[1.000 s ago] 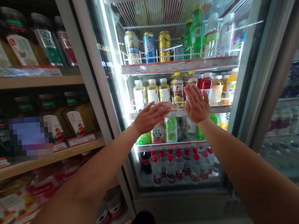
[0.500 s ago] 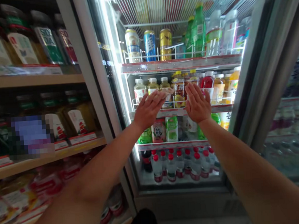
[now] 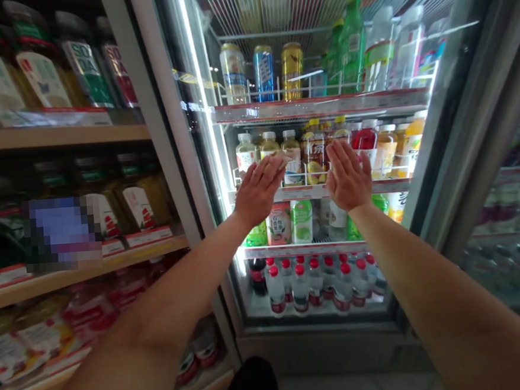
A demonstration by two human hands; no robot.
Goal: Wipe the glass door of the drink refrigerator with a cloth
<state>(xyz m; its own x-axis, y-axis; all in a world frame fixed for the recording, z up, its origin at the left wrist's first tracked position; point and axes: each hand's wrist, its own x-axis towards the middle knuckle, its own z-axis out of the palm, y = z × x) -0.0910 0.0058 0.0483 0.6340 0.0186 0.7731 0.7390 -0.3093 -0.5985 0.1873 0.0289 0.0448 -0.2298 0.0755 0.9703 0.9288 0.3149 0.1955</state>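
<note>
Both arms stretch toward a lit drinks fridge, in front of its glass door [image 3: 315, 222]. My left hand [image 3: 260, 192] has its fingers extended close together, palm toward the glass. A pale patch shows at its fingertips; I cannot tell whether it is a reflection or a thin cloth. My right hand [image 3: 350, 177] is flat, fingers up. Whether either palm touches the glass is unclear. Behind the hands stand a pale-labelled bottle [image 3: 291, 148], a brown tea bottle [image 3: 315, 155] with a yellow cap and a red drink bottle [image 3: 366, 137].
Cans [image 3: 293, 71] and green bottles [image 3: 351, 46] fill an upper fridge shelf [image 3: 320, 106]. Red-capped water bottles [image 3: 300, 287] stand at the bottom. At left is a wooden shelf [image 3: 60, 135] with bottles. A metal door frame [image 3: 473, 120] and another fridge are at right.
The view has shifted slightly, so the fridge sits a little further right in it. Both hands keep nearly the same pose, with the right one a little further right in view.
</note>
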